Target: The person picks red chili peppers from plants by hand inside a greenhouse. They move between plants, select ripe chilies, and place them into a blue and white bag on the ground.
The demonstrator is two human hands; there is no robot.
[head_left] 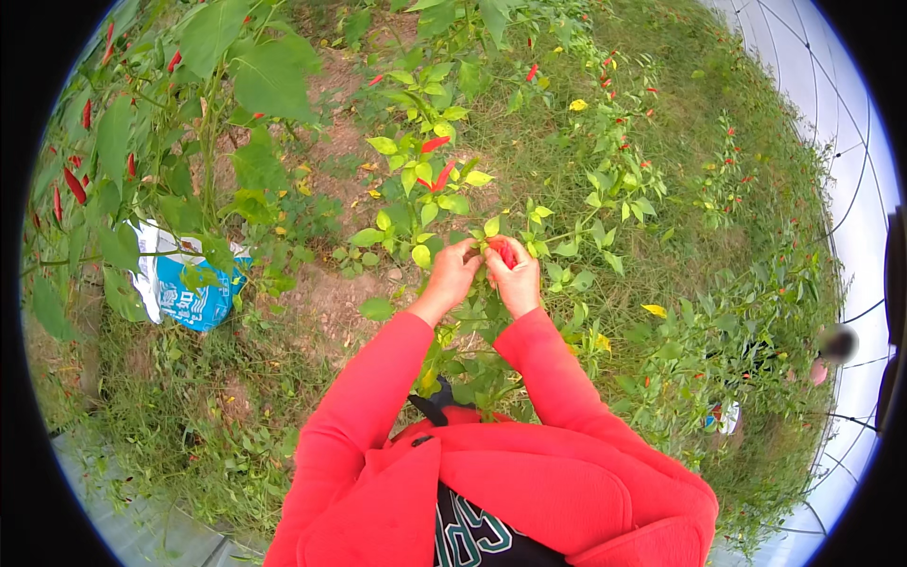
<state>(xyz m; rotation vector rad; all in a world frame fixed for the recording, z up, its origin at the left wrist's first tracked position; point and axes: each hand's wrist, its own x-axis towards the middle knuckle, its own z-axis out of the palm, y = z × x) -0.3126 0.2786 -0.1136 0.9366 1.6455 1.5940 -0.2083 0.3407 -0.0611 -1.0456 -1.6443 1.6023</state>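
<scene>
My right hand (pixel 521 283) is curled around several red chili peppers (pixel 504 251), which show between its thumb and fingers. Close beside it, my left hand (pixel 452 275) has thumb and fingertips drawn together at a green shoot of a chili plant (pixel 492 227). The exact contact at the fingertips is small and partly hidden. Just beyond my hands, a few red chilies (pixel 443 176) stand among the plant's yellow-green leaves (pixel 453 204). More of the same plant shows below, between my forearms.
A blue and white bag (pixel 195 294) with writing sits on the ground at left, partly behind a tall chili plant (pixel 212 135). Chili plants and weeds spread to the right. Another person (pixel 818 372) and a small white container (pixel 728 418) are among them. White sheeting (pixel 857 184) borders the plot.
</scene>
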